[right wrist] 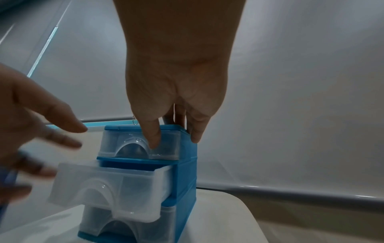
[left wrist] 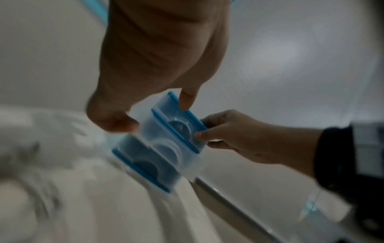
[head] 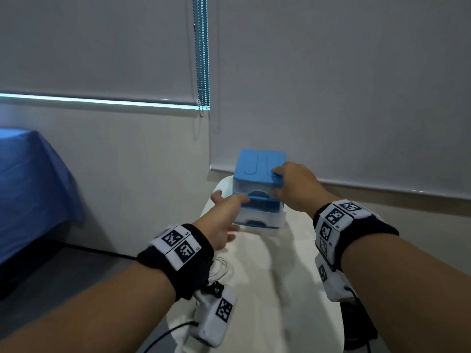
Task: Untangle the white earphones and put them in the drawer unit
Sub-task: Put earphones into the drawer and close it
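A small blue drawer unit (head: 257,164) (right wrist: 185,172) (left wrist: 158,156) with three clear drawers stands at the far end of a white table (head: 280,276). My right hand (head: 277,179) (right wrist: 172,141) (left wrist: 201,129) grips its top right corner, fingers over the lid and thumb on the top drawer's front. The middle drawer (right wrist: 116,185) (head: 265,203) is pulled partly out. My left hand (head: 229,200) (right wrist: 62,139) (left wrist: 153,113) is at that drawer's left front with straight, spread fingers, blurred. Thin white earphone cable (head: 223,267) lies looped on the table under my left wrist.
A roller blind (head: 356,98) hangs right behind the unit, with its bead chain (head: 202,59) to the left. A blue-covered surface (head: 25,187) stands at far left. A black cable (head: 102,252) runs along the floor below the wall.
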### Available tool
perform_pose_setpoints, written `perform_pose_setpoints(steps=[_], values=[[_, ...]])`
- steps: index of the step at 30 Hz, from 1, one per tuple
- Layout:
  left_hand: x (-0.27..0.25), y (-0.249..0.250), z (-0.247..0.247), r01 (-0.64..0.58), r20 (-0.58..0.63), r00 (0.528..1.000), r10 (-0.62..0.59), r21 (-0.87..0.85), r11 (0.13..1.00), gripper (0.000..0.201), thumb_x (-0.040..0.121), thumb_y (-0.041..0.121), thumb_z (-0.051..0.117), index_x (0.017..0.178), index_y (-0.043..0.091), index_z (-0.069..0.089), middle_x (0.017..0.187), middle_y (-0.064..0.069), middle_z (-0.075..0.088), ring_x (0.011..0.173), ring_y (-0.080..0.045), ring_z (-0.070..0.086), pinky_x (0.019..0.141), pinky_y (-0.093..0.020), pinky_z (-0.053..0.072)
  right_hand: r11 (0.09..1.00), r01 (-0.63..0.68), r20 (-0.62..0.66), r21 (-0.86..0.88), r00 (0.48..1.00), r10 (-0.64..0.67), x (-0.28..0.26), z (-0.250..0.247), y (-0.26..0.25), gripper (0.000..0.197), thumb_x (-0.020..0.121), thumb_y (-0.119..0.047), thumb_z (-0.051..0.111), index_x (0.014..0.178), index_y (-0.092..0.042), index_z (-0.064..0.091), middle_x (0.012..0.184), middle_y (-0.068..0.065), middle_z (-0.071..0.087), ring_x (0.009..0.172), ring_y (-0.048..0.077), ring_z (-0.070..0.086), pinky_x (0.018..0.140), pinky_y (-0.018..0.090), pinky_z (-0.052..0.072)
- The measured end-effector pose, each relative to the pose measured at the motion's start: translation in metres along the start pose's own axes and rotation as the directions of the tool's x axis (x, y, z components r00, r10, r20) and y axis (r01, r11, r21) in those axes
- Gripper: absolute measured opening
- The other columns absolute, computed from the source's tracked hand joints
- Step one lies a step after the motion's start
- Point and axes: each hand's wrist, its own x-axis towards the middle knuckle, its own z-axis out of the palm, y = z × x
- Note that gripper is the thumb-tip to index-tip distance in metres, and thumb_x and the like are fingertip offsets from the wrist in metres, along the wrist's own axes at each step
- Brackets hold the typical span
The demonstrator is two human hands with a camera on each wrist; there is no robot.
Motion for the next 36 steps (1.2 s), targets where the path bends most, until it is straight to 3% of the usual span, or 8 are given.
perform_pose_setpoints(steps=[4,7,11,18,24,29,32,36], values=[[0.002,0.014,-0.008,-0.318,-0.123,0.900,0.419,0.471,0.822,0.052,0.090,0.030,0.068,0.125,0.035,0.029,0.125,0.001,0.029,0.114,-0.025,0.038,0.092,-0.038,0.039,1.000,0.004,0.007,-0.028,1.000,-0.003,0.000,-0.002,-0.003,0.029,0.091,-0.028,0.074,0.113,-0.010,0.067,0.103,0.003,0.056,0.090,0.021,0.049,0.075,0.029,0.036],[0.004,0.018,-0.006,-0.526,0.121,0.786,0.606,0.646,0.553,0.029,0.089,0.021,0.067,0.112,0.029,0.051,0.111,0.005,0.055,0.100,-0.021,0.057,0.089,-0.043,0.052,0.999,0.000,0.018,-0.048,1.000,0.001,0.001,-0.004,-0.003,0.030,0.091,-0.029,0.074,0.113,-0.011,0.067,0.103,0.003,0.055,0.090,0.021,0.048,0.074,0.029,0.036],[0.009,0.012,-0.010,-0.541,0.441,0.774,0.455,0.833,0.113,0.023,0.096,0.026,0.061,0.118,0.024,0.067,0.119,0.006,0.064,0.101,-0.020,0.060,0.077,-0.030,0.047,0.999,0.009,0.013,-0.051,1.000,-0.008,-0.001,-0.003,-0.003,0.030,0.091,-0.029,0.075,0.114,-0.011,0.067,0.104,0.003,0.055,0.091,0.021,0.048,0.076,0.030,0.036],[0.002,0.004,-0.034,-0.642,0.642,0.688,0.339,0.756,-0.129,0.019,0.104,0.028,0.055,0.098,0.020,0.070,0.087,0.008,0.058,0.080,-0.020,0.059,0.067,-0.034,0.048,0.999,0.003,-0.004,-0.038,1.000,-0.003,0.001,0.003,0.003,0.020,0.090,-0.024,0.072,0.105,-0.010,0.067,0.100,0.006,0.061,0.086,0.023,0.053,0.071,0.031,0.039],[0.003,0.024,-0.046,-0.685,0.615,0.641,0.459,0.728,-0.019,0.019,0.099,0.037,0.058,0.094,0.024,0.072,0.093,0.007,0.070,0.082,-0.016,0.065,0.080,-0.044,0.057,0.997,-0.017,0.062,-0.074,0.998,0.022,0.002,-0.003,-0.003,0.024,0.092,-0.029,0.070,0.110,-0.014,0.064,0.103,0.003,0.059,0.088,0.022,0.052,0.067,0.029,0.038],[0.027,0.030,-0.050,-0.577,0.405,0.726,0.555,0.798,0.172,0.071,0.100,0.031,0.062,0.158,0.039,0.023,0.137,-0.001,0.041,0.092,-0.024,0.062,0.084,-0.038,0.054,0.994,-0.032,0.024,-0.109,0.999,0.035,-0.021,-0.013,-0.024,0.048,0.095,-0.034,0.064,0.140,-0.032,0.047,0.136,-0.001,0.045,0.125,0.027,0.043,0.102,0.045,0.037],[0.036,0.024,-0.047,-0.588,0.436,0.807,0.399,0.657,0.472,0.087,0.099,0.021,0.067,0.162,0.044,0.011,0.144,-0.006,0.041,0.092,-0.030,0.072,0.080,-0.038,0.063,0.983,0.164,-0.138,0.080,0.979,-0.152,-0.052,-0.014,-0.049,0.016,0.092,-0.024,0.065,0.103,-0.032,0.056,0.098,-0.011,0.055,0.092,0.012,0.053,0.079,0.031,0.039],[0.035,0.022,-0.047,-0.578,0.425,0.815,0.394,0.543,0.610,0.084,0.099,0.014,0.067,0.160,0.048,0.020,0.133,-0.014,0.053,0.067,-0.023,0.073,0.066,-0.027,0.064,0.917,0.359,0.285,0.174,0.873,-0.396,-0.087,0.001,-0.074,0.016,0.096,-0.022,0.064,0.084,-0.032,0.066,0.068,-0.019,0.055,0.065,0.000,0.050,0.066,0.022,0.041]])
